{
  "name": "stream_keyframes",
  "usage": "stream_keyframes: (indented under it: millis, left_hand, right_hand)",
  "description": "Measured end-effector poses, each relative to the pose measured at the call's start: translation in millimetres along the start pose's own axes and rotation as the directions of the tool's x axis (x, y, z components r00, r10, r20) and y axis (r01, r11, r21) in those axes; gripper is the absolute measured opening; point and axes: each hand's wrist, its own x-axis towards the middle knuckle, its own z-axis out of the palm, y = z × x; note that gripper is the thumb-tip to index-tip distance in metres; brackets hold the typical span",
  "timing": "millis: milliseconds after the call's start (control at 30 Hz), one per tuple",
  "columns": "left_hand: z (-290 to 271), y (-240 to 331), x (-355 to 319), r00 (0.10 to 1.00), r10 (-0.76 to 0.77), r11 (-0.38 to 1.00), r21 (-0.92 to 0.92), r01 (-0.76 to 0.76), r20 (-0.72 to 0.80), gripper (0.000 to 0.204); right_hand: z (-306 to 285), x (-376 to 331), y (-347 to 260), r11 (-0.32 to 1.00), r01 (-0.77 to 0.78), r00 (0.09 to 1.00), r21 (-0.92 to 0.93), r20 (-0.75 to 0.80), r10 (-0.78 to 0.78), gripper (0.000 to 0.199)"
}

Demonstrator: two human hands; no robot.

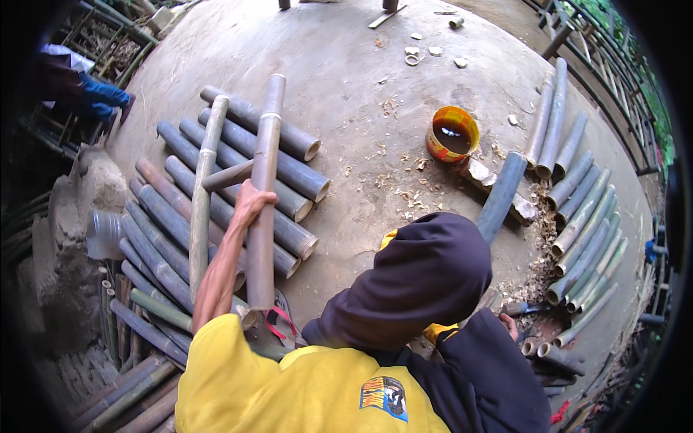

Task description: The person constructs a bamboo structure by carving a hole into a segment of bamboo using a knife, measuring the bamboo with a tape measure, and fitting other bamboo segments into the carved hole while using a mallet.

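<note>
Your left hand (250, 202) has its grip clamped on an upright bamboo pole (264, 195) above stacked bamboo tubes (238, 155); your right hand is out of sight.

A left hand (249, 206) grips a long bamboo pole (264, 195) above a pile of cut bamboo tubes (238, 162) on the concrete floor (361, 79). An orange bucket (452, 133) stands near a hooded person (426, 278).
</note>
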Motion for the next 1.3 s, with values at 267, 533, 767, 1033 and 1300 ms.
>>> stream_keyframes:
  millis: [267,533,767,1033,1300]
  left_hand:
    - [-102.1,107.7,-80.7,0.807,0.584,0.777,-0.230,-0.586,-0.085,0.065]
    - [-108.9,349.2,-72.2,0.642,0.728,0.282,-0.747,-0.602,-0.243,0.054]
    - [98.2,472.9,-107.9,0.508,0.781,0.125,-0.706,-0.697,-0.364,0.039]
    - [230.4,479.7,-33.9,0.280,0.900,0.039,-0.579,-0.814,-0.333,0.041]
    - [304.4,470.9,-107.0,0.291,0.874,0.028,-0.556,-0.831,-0.390,0.037]
  right_hand:
    - [31.5,33.3,-95.9,0.981,0.183,0.983,-0.069,0.021,-0.182,0.027]
    - [45.6,33.4,-119.2,0.943,0.332,0.941,0.018,-0.073,-0.330,0.029]
    - [11.4,-10.6,-20.2,0.999,0.026,0.974,-0.040,-0.224,-0.034,0.030]
    - [-21.6,21.4,98.8,0.878,-0.355,0.710,-0.320,-0.703,0.031,0.043]
    - [26.5,87.7,62.8,0.926,-0.354,0.765,-0.132,-0.610,0.205,0.070]
